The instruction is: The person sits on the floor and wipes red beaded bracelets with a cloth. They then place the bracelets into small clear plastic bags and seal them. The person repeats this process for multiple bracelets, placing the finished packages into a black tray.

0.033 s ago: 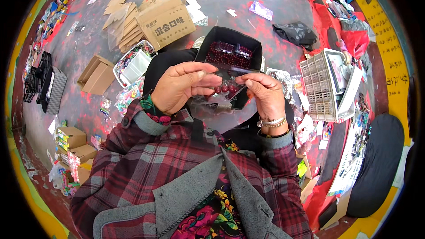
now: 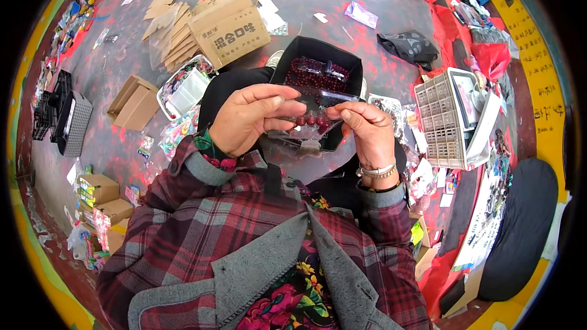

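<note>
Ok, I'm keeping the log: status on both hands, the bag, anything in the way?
Right hand pinches clear plastic bag; left hand at it, grip unclear. Dark red beads show between the hands. Open black box beneath; no obstruction seen.

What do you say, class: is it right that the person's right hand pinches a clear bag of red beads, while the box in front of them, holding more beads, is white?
Not quite: the box is black, not white, as the head view shows. The right hand does pinch the clear bag of red beads, and the box does hold more beads.
</note>
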